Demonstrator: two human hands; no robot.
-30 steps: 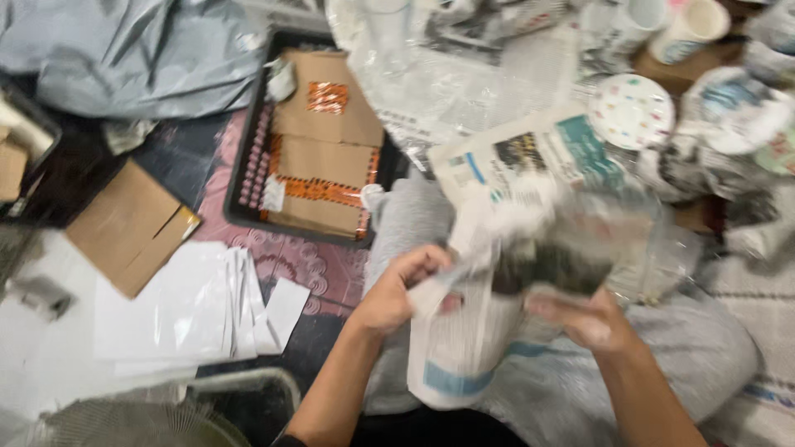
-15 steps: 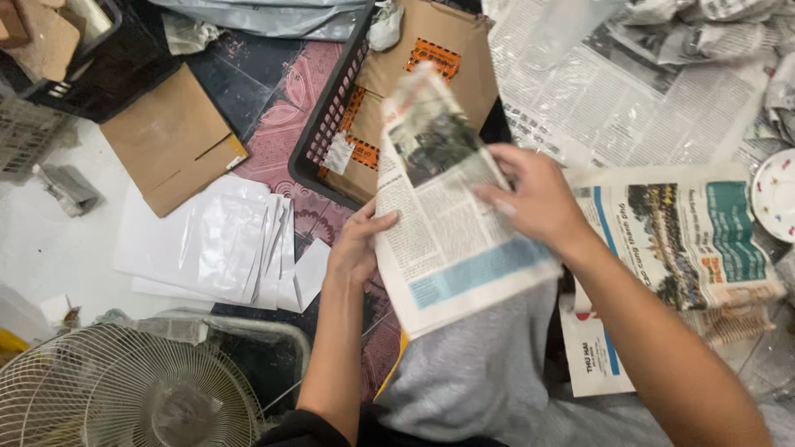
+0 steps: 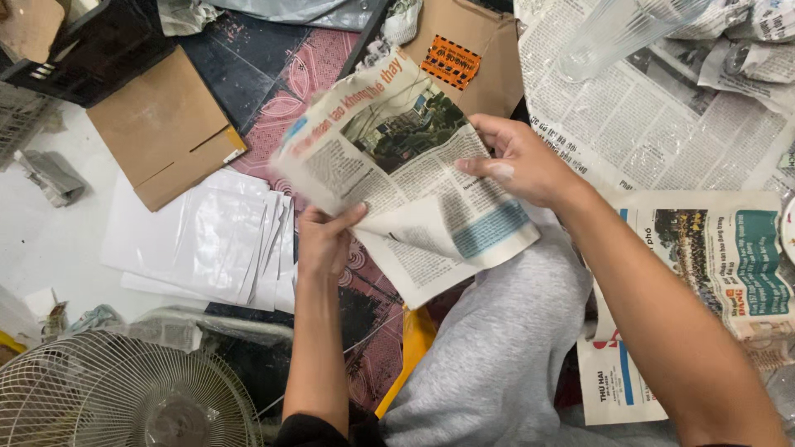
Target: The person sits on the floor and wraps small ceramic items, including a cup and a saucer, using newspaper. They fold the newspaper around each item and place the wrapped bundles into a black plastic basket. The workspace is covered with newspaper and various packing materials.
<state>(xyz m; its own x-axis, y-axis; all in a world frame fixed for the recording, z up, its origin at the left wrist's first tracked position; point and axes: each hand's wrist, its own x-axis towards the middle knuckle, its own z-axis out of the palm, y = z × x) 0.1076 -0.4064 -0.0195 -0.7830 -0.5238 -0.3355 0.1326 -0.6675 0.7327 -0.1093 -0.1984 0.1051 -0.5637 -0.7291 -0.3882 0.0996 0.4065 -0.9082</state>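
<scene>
Step in hand: a newspaper sheet (image 3: 406, 174) is held up over the lap, between both hands, and appears to be in the middle of being folded or separated.

Left hand (image 3: 325, 240): grip closed on the sheet's lower left part, thumb on top, fingers beneath. Right hand (image 3: 520, 161): grip closed on the right edge, fingers curled over the fold. Whether anything sits inside the paper cannot be told.

Judgement: the next handling calls for both edges to stay pinched so the thin paper does not tear or slip at the crease.

Packages, labels and signs:
- Brown box (image 3: 468, 50) at top centre, behind the sheet, bearing an orange rectangular label (image 3: 450, 61).
- Flat brown cardboard (image 3: 166, 124) on the floor at upper left.
- Stack of white plastic bags (image 3: 203, 244), just below the cardboard.
- Black crate (image 3: 108, 58) at top left.
- More newspaper (image 3: 629, 132) spread at upper right, with a clear glass (image 3: 613, 33) lying on it.
- Further printed sheets (image 3: 712, 265) at right, with teal and red blocks.
- White fan guard (image 3: 124, 393) at lower left.
</scene>
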